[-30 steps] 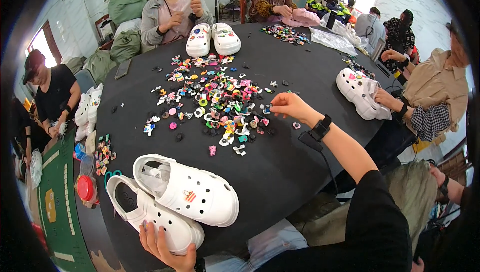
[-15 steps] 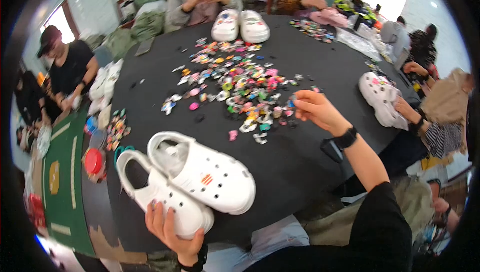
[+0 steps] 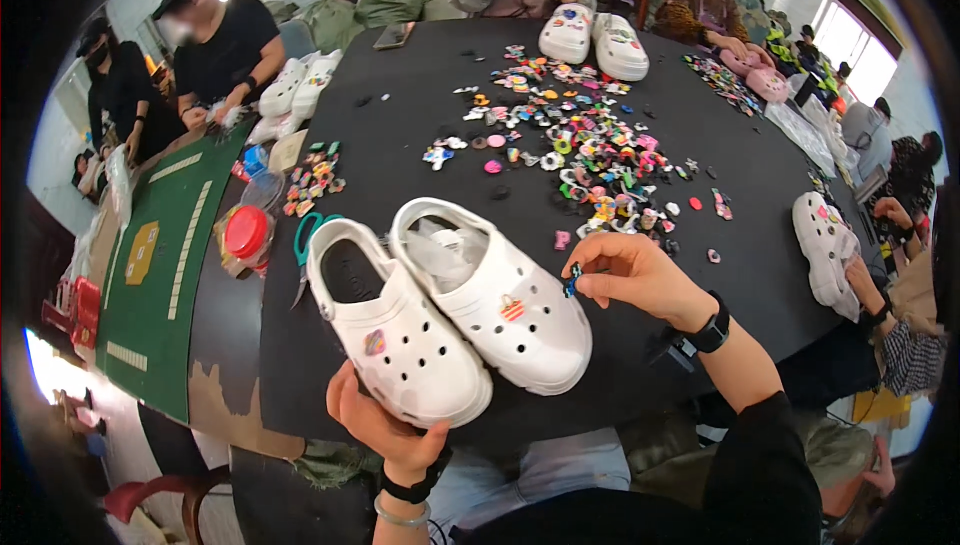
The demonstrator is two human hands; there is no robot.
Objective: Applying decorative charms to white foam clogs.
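Observation:
Two white foam clogs lie side by side in front of me, toes toward me. The left clog [image 3: 425,380] carries a small pink-and-purple shoe charm [image 3: 375,343]. On the right clog [image 3: 545,350] sits an orange-striped charm [image 3: 512,308], and clear plastic wrap [image 3: 445,257] fills its opening. My left hand [image 3: 385,420] grips the left clog around its outer side and toe. Just beside the right clog, my right hand [image 3: 635,280] pinches a small blue-and-black shoe charm [image 3: 572,280] between thumb and fingers.
A heap of colourful charms [image 3: 600,160] spreads over the black table [image 3: 400,135]. Teal-handled scissors [image 3: 305,240] and a red-lidded jar [image 3: 247,233] stand left. Another white pair [image 3: 620,48] is at the far side. Co-workers sit around; one person's hand [image 3: 862,280] holds a clog at right.
My right hand has come from the charm heap back to the right clog with the charm. My left hand has slid off the left clog's top to its side, uncovering its charm. The view has shifted.

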